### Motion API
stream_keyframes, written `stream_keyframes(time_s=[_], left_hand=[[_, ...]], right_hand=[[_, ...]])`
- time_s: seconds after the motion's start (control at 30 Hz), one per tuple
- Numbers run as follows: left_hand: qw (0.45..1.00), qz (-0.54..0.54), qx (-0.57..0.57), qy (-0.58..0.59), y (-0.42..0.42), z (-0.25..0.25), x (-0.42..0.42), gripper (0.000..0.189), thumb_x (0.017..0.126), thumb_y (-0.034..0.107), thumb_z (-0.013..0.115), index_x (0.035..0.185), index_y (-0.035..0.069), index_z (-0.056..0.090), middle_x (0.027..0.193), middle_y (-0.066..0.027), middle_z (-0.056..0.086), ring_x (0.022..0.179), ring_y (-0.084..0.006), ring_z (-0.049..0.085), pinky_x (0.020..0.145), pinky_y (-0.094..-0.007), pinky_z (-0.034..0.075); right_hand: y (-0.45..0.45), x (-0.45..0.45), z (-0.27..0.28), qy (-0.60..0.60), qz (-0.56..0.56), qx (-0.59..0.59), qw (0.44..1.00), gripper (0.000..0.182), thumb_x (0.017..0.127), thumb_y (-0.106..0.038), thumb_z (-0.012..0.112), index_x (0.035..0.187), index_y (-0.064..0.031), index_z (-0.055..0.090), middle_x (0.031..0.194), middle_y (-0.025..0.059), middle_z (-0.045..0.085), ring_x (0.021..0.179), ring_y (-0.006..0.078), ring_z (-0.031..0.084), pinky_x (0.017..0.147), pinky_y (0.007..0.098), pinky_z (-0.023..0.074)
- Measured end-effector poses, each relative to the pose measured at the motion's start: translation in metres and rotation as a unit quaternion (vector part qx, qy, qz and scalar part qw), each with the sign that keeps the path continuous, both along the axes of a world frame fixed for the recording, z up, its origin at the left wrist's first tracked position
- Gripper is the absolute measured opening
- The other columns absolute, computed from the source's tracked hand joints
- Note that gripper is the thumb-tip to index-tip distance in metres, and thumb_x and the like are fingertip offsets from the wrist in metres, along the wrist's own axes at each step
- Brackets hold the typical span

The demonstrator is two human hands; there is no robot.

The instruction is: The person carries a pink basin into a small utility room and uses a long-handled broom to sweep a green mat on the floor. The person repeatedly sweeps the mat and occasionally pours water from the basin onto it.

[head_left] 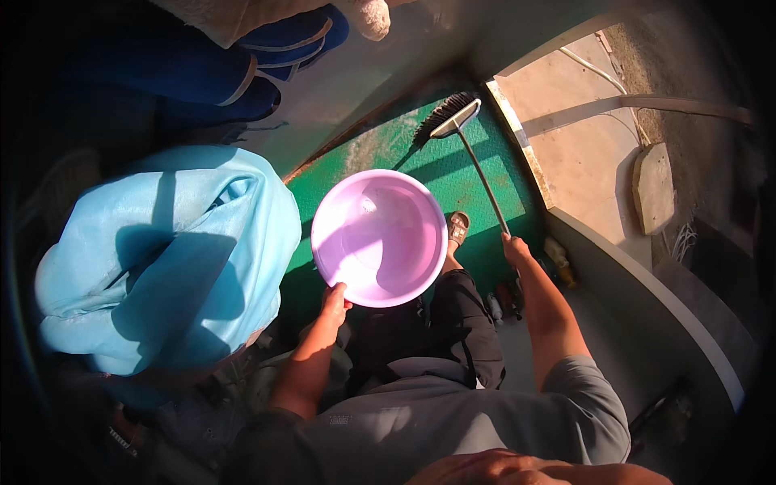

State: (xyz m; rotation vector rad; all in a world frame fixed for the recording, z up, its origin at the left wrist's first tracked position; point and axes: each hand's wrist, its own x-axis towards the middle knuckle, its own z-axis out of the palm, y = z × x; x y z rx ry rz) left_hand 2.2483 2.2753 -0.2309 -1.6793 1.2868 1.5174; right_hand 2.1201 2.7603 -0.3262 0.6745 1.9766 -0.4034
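Note:
My left hand (337, 303) grips the near rim of a pink plastic basin (388, 242), which I hold up in front of my legs. Its inside faces me and catches bright sunlight; no load can be made out in it. My right hand (515, 250) is closed around the handle of a long-handled broom (483, 176). The broom's dark bristles reach away to the far part of the green textured metal floor (503, 191), near a pale dusty patch. Part of the floor is hidden behind the basin.
Light blue fabric (182, 260) lies bundled at left, beyond it dark blue rolled items (212, 73). A raised sill (521, 142) edges the floor at right, with sunlit concrete (582, 163) outside. Small bottles (495, 308) stand near my right leg, below a low wall (642, 285).

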Motion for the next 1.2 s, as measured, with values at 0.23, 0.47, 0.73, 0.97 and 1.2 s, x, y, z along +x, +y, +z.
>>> stream_keyframes(time_s=[0.23, 0.47, 0.73, 0.97, 1.2], left_hand=[[0.997, 0.059, -0.046, 0.031, 0.0, -0.001, 0.027, 0.014, 0.078, 0.022, 0.057, 0.083, 0.009, 0.054, 0.071, -0.0015, 0.055, 0.045, -0.012, 0.046, 0.037, -0.0248, 0.035], [0.998, 0.033, -0.056, 0.021, 0.027, 0.014, 0.006, 0.021, 0.079, 0.021, 0.055, 0.094, 0.008, 0.048, 0.073, -0.0024, 0.053, 0.045, -0.0125, 0.044, 0.037, -0.0247, 0.034], [0.991, -0.124, 0.007, 0.051, 0.085, 0.015, -0.054, 0.019, 0.082, 0.017, 0.049, 0.099, 0.01, 0.048, 0.078, -0.0019, 0.054, 0.055, -0.0107, 0.048, 0.039, -0.0229, 0.033], [0.962, -0.258, 0.013, 0.091, 0.13, 0.022, -0.113, 0.017, 0.083, 0.017, 0.047, 0.097, 0.008, 0.047, 0.077, -0.0027, 0.053, 0.056, -0.0105, 0.047, 0.04, -0.023, 0.033], [0.944, -0.317, 0.039, 0.085, 0.172, 0.017, -0.132, 0.018, 0.08, 0.015, 0.048, 0.097, 0.006, 0.048, 0.078, -0.0032, 0.054, 0.056, -0.0107, 0.048, 0.04, -0.0229, 0.033]], right_hand=[[0.043, 0.104, -0.022, 0.0, 0.063, 0.081, 0.995, 0.062, 0.086, -0.057, 0.037, 0.093, 0.0003, 0.059, 0.07, 0.0152, 0.057, 0.053, 0.0262, 0.057, 0.05, 0.0392, 0.0474], [0.084, 0.216, 0.057, -0.072, -0.102, 0.067, 0.99, 0.057, 0.089, -0.047, 0.037, 0.099, 0.0042, 0.06, 0.102, 0.0272, 0.057, 0.098, 0.0414, 0.054, 0.082, 0.0457, 0.0427], [0.089, 0.157, 0.029, -0.017, -0.181, 0.014, 0.983, 0.062, 0.087, -0.055, 0.037, 0.096, 0.0022, 0.06, 0.096, 0.0257, 0.059, 0.096, 0.04, 0.056, 0.079, 0.045, 0.0437], [0.115, 0.353, 0.049, -0.022, -0.445, 0.02, 0.895, 0.055, 0.087, -0.052, 0.039, 0.087, -0.0001, 0.057, 0.063, 0.0134, 0.053, 0.046, 0.0267, 0.048, 0.042, 0.0393, 0.038], [0.08, 0.372, 0.054, -0.118, -0.546, -0.035, 0.829, 0.055, 0.087, -0.054, 0.038, 0.082, -0.001, 0.055, 0.057, 0.0133, 0.048, 0.042, 0.0248, 0.046, 0.038, 0.0398, 0.0362]])
